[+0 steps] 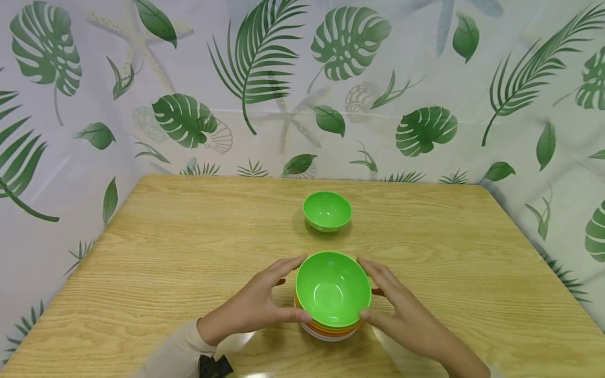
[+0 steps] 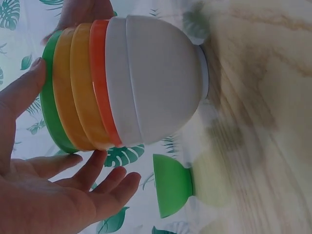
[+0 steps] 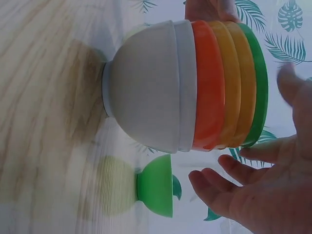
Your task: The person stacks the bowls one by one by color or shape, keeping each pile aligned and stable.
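Observation:
A green bowl (image 1: 333, 289) sits on top of a nested stack. Beneath it come two yellow-orange bowls (image 2: 80, 87), one red-orange bowl (image 2: 100, 83) and two white bowls (image 3: 146, 87), the lowest standing on the table. My left hand (image 1: 255, 302) is at the stack's left side, thumb and index finger touching the green rim, the other fingers spread. On the right side, my right hand (image 1: 406, 315) has its fingertips at the green rim; in the right wrist view its thumb stands slightly off the rim. Beyond the stack is another green bowl (image 1: 327, 211), upright and alone.
A wood-grain table (image 1: 198, 231) carries the bowls. Behind and beside it hangs a white cloth (image 1: 264, 142) printed with green leaves. Something small and black (image 1: 215, 366) is at the left sleeve.

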Motion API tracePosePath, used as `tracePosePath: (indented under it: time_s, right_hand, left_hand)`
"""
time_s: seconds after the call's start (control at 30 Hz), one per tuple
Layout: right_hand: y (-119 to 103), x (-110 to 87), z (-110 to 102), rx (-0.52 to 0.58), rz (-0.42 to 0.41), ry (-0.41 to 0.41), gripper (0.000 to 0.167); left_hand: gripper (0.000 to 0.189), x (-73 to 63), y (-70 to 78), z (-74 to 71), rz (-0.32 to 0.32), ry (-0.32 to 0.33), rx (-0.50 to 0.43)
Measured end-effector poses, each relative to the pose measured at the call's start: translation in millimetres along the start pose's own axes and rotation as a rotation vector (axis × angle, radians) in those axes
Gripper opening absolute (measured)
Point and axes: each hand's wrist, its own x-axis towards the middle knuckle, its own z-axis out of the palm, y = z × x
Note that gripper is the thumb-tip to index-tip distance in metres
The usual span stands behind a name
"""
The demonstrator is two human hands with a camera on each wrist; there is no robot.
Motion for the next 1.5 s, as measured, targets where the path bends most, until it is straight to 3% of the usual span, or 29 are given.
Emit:
tracePosePath:
  time_s: [0.1, 0.27, 0.47, 0.6, 0.7, 0.8, 0.93, 1.07, 1.27, 1.5]
  right_hand:
    - [2, 2.3, -4, 0.046, -0.001, 0.055, 0.058]
    - [9, 12.9, -15, 0.185, 0.057, 0.203, 0.038]
    - [11, 36.2, -37, 0.434, 0.116, 0.413, 0.036]
    - [15, 51.4, -51, 0.632, 0.135, 0.47, 0.033]
    - [21, 62.1, -55, 0.774, 0.179, 0.459, 0.028]
    - [30, 71.3, -54, 0.881, 0.277, 0.438, 0.024]
    - [43, 82.5, -48, 0.941, 0.453, 0.392, 0.024]
    - [56, 94.9, -40, 0.97, 0.574, 0.334, 0.034]
    - [74, 112.3, -26, 1.0, 0.672, 0.251, 0.055]
    - [93, 126.3, -8, 1.039, 0.683, 0.167, 0.064]
  left_hand:
    - [0.09, 1.6, 0.0, -4.5, 0.004, -0.014, 0.012]
    - [0.075, 5.2, -0.6, -15.1, 0.025, -0.006, 0.013]
    - [0.037, 16.3, -2.3, -32.8, 0.043, 0.162, -0.08]
    - [0.019, 29.0, -7.2, -40.2, 0.057, 0.279, -0.116]
    - [0.018, 37.9, -12.1, -42.1, 0.064, 0.347, -0.124]
    - [0.023, 43.6, -16.6, -42.5, 0.037, 0.383, -0.17]
    - [0.036, 48.2, -23.3, -42.4, -0.002, 0.399, -0.258]
    - [0.043, 52.3, -28.4, -41.4, -0.032, 0.404, -0.372]
    - [0.049, 60.2, -36.3, -37.6, -0.086, 0.386, -0.546]
    - [0.051, 64.8, -41.5, -31.1, -0.148, 0.374, -0.587]
